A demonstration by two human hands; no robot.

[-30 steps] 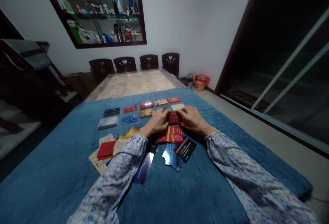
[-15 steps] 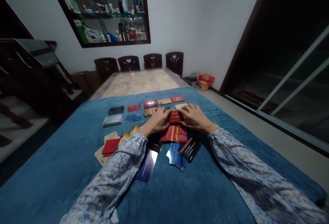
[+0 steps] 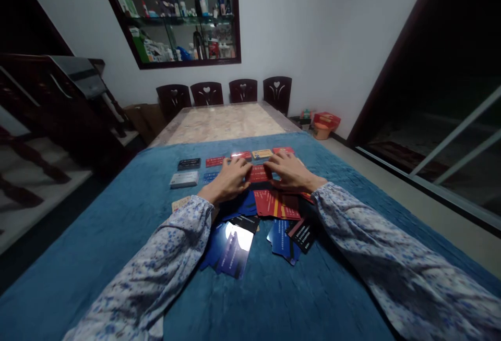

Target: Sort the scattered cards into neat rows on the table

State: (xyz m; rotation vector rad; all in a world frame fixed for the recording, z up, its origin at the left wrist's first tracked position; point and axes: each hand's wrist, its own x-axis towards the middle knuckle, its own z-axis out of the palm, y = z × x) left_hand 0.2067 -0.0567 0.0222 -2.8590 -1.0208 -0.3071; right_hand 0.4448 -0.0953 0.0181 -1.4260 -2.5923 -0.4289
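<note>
**Both hands on a red card amid spread cards**

A deep-blue plush blanket (image 3: 117,236) covers the near end of a long desk (image 3: 223,122), whose pale marbled top shows bare beyond it. Four dark wooden chairs (image 3: 242,90) stand at the far end, below a dark-framed glass wall cabinet (image 3: 180,17) packed with small goods.

On the blanket lies a loose heap of cards just in front of the sleeves: red-and-gold cards (image 3: 277,204), a glossy dark-blue card (image 3: 235,242) catching the light, and a black card with white print (image 3: 301,234). Farther out, single cards sit in tidy rows, among them a grey card (image 3: 183,179) and a black card (image 3: 189,163).

The left hand (image 3: 229,179) and right hand (image 3: 287,171) lie palm down, fingers bent — each gripping one end of a small red card (image 3: 259,173). It sits between them, low over the blanket, between the heap and the rows.
</note>
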